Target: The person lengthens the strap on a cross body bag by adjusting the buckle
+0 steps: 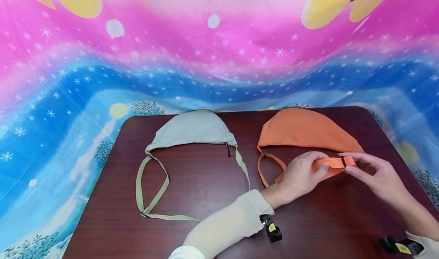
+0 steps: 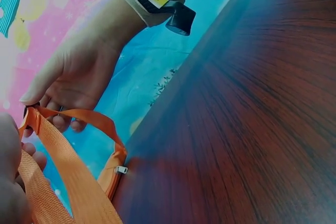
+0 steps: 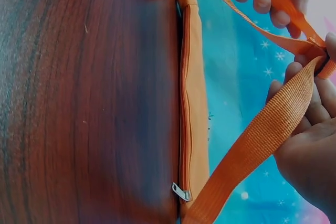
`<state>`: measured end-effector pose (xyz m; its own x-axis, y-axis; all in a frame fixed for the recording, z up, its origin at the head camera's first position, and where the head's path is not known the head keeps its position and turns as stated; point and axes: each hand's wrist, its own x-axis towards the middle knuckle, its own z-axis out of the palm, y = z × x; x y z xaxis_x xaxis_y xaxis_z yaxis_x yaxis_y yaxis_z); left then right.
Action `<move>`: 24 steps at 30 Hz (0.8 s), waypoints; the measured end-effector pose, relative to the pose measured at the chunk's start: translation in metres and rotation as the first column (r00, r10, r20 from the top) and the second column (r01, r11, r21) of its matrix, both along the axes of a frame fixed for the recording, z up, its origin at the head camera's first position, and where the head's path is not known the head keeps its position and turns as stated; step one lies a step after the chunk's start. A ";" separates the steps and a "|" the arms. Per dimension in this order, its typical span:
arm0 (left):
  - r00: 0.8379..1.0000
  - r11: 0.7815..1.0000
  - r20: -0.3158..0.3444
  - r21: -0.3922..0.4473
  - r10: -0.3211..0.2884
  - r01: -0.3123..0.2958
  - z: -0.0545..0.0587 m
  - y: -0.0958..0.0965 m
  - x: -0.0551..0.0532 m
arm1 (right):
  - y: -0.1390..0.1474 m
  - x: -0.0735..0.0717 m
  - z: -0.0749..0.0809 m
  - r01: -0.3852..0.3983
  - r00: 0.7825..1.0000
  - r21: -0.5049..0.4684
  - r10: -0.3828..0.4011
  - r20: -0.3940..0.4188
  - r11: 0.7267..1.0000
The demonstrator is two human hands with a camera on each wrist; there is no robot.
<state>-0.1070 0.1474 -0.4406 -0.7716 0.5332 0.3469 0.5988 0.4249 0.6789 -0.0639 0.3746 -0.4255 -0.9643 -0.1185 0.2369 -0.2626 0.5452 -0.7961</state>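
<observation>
An orange crescent-shaped bag lies at the right of the table, its zipper edge towards me. My left hand pinches its orange strap between thumb and fingers. At the dark slide buckle on that strap, my right hand grips with thumb and fingertips. Both hands hold the strap raised in front of the bag. In the right wrist view the strap runs from the bag's zipper-pull end up to the right hand's fingers. The right thumb partly hides the buckle there.
A pale grey-green bag of the same shape lies to the left, its light green strap looped on the dark wooden table. Its strap passes near my left sleeve. A printed pink and blue cloth hangs behind the table.
</observation>
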 end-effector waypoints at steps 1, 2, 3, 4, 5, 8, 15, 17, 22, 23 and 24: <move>1.000 1.000 0.006 -0.002 -0.009 0.009 0.000 0.000 0.000 | 0.000 0.000 0.000 -0.009 1.000 -0.003 0.009 -0.003 1.000; 1.000 1.000 0.013 -0.006 -0.017 0.017 0.001 0.001 0.000 | -0.001 0.000 -0.001 -0.017 1.000 -0.006 0.017 -0.006 1.000; 1.000 1.000 0.019 -0.012 -0.022 0.023 0.001 0.001 0.000 | -0.001 0.000 -0.001 -0.024 1.000 -0.008 0.024 -0.008 1.000; 0.999 1.000 0.022 -0.018 -0.025 0.026 0.001 0.002 0.001 | -0.001 0.000 -0.002 -0.029 1.000 -0.010 0.029 -0.010 1.000; 0.999 0.999 0.027 -0.023 -0.027 0.028 0.001 0.002 0.001 | -0.002 0.000 -0.002 -0.033 0.999 -0.013 0.033 -0.010 0.999; 0.999 0.999 0.027 -0.043 -0.026 0.028 0.001 0.004 0.002 | -0.003 0.000 -0.005 -0.037 0.999 -0.019 0.036 -0.012 0.999; 0.999 0.998 0.008 -0.055 -0.035 0.035 0.001 0.005 0.002 | -0.004 -0.001 -0.007 0.018 0.999 -0.045 -0.019 -0.038 0.999; 0.999 0.998 0.015 -0.061 -0.034 0.035 0.000 0.004 0.003 | -0.003 0.000 -0.007 0.026 0.999 -0.035 -0.028 -0.044 0.999; 1.000 0.994 0.008 -0.106 0.010 -0.010 -0.001 0.003 0.004 | 0.000 0.001 -0.006 0.054 0.997 -0.032 -0.056 -0.044 0.998; 1.000 0.994 -0.002 -0.111 0.021 -0.021 -0.002 0.002 0.004 | 0.000 0.001 -0.006 0.057 0.997 -0.032 -0.058 -0.047 0.998; 1.000 0.993 -0.010 -0.113 0.029 -0.030 -0.002 0.002 0.004 | 0.001 0.001 -0.005 0.062 0.997 -0.037 -0.063 -0.049 0.997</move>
<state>-0.1030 0.1495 -0.4422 -0.7851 0.5459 0.2925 0.5902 0.5163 0.6205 -0.0630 0.3753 -0.4304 -0.9564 -0.0492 0.2880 -0.2689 0.5338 -0.8017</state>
